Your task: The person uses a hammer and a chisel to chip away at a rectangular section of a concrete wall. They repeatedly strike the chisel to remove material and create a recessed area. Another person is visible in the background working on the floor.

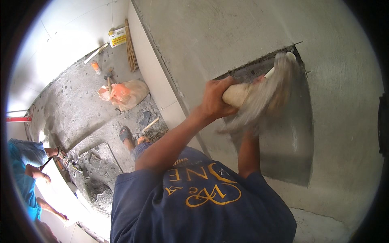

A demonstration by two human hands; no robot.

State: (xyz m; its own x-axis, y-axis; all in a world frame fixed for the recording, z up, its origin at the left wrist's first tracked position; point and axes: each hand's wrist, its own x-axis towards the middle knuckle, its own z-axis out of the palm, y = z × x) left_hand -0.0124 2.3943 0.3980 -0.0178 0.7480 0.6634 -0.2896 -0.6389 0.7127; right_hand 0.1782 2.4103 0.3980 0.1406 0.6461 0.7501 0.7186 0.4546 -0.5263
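My left hand [219,97] is closed round the thick beige end of a brush-like bundle [237,95]. Long greyish fibres [267,97] fan out from it, smeared by motion. Those fibres cover most of my right hand [259,79], of which only a little skin shows; its grip is hidden. Both forearms reach up to a shallow dark-grey recess [289,150] in a cement-coloured wall. A whitish pipe-like piece [291,56] shows at the upper corner of the recess, behind the fibres.
Left of the wall, the rough floor [60,105] holds a sack [135,93], a hammer [108,80], a stick broom [130,46], a white-yellow container [117,37] and rubble [156,113]. At lower left another person in a teal shirt [20,182] handles a pale panel [56,190].
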